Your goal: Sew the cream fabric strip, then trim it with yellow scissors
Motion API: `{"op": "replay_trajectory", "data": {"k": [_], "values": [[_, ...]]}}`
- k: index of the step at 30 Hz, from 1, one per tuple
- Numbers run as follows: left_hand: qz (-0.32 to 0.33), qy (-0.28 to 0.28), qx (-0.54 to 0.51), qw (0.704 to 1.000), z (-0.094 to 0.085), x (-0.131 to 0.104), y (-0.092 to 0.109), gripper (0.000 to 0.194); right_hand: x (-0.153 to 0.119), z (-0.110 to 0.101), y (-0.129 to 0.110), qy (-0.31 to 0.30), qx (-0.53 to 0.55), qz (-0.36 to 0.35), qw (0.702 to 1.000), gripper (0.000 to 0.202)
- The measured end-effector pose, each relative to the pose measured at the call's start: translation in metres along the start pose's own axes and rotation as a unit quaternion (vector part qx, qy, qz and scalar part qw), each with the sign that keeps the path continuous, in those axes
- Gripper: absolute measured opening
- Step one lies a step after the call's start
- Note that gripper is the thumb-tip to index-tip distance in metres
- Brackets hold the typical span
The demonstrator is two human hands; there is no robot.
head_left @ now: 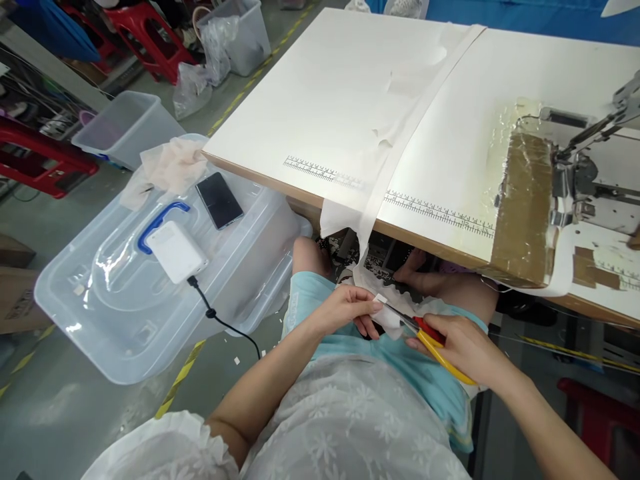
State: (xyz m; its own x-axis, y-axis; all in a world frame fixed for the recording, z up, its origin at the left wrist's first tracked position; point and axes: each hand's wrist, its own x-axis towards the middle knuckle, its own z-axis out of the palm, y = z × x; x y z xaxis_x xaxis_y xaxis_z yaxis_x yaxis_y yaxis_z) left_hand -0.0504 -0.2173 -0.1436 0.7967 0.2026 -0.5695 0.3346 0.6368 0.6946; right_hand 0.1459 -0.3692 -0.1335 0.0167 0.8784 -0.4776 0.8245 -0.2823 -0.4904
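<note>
My right hand [465, 347] is closed around a pair of scissors [443, 359] with red and yellow handles. Their blades point left, reaching the small white end of cloth at the fingertips of my left hand [347, 310]. That hand is closed in a pinch on the white fabric [387, 320], which lies over my lap. A long pale fabric strip [407, 130] runs across the white table and hangs over its front edge towards my lap. Whether the blades are fully together is too small to tell.
The sewing machine [575, 180] stands on the right of the white table [310, 87]. At left, a lidded clear plastic box [85, 320] carries a phone [219, 200], a white power bank [177, 251] with a black cable, and peach cloth [173, 163]. Red stools [145, 37] stand behind.
</note>
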Motion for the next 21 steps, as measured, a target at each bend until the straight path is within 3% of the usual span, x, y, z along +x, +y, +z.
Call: {"op": "replay_trajectory", "data": {"k": [4, 10, 14, 16, 18, 19, 21], "values": [[-0.003, -0.008, 0.005, 1.000, 0.002, 0.000, 0.001, 0.043, 0.002, 0.000, -0.005, 0.014, -0.023, 0.000, 1.000, 0.045], [-0.002, -0.009, 0.028, 1.000, 0.005, 0.001, 0.001, 0.048, 0.003, 0.003, -0.007, 0.032, 0.047, 0.007, 0.998, 0.046], [0.021, -0.044, 0.052, 0.997, 0.022, 0.003, -0.004, 0.045, 0.005, 0.010, -0.013, 0.096, 0.174, -0.030, 0.980, 0.036], [0.038, -0.065, 0.123, 0.990, 0.030, 0.001, 0.005, 0.038, 0.005, 0.015, -0.016, 0.137, 0.242, -0.042, 0.960, 0.031], [0.102, -0.030, 0.271, 0.957, 0.034, -0.002, 0.030, 0.030, 0.003, 0.018, -0.017, 0.194, 0.261, -0.037, 0.945, 0.030], [0.151, 0.017, 0.361, 0.920, 0.033, -0.003, 0.049, 0.027, 0.001, 0.018, -0.017, 0.223, 0.255, -0.034, 0.940, 0.030], [0.255, 0.147, 0.512, 0.807, 0.027, -0.002, 0.093, 0.025, -0.008, 0.016, -0.014, 0.274, 0.232, -0.020, 0.933, 0.028]]}}
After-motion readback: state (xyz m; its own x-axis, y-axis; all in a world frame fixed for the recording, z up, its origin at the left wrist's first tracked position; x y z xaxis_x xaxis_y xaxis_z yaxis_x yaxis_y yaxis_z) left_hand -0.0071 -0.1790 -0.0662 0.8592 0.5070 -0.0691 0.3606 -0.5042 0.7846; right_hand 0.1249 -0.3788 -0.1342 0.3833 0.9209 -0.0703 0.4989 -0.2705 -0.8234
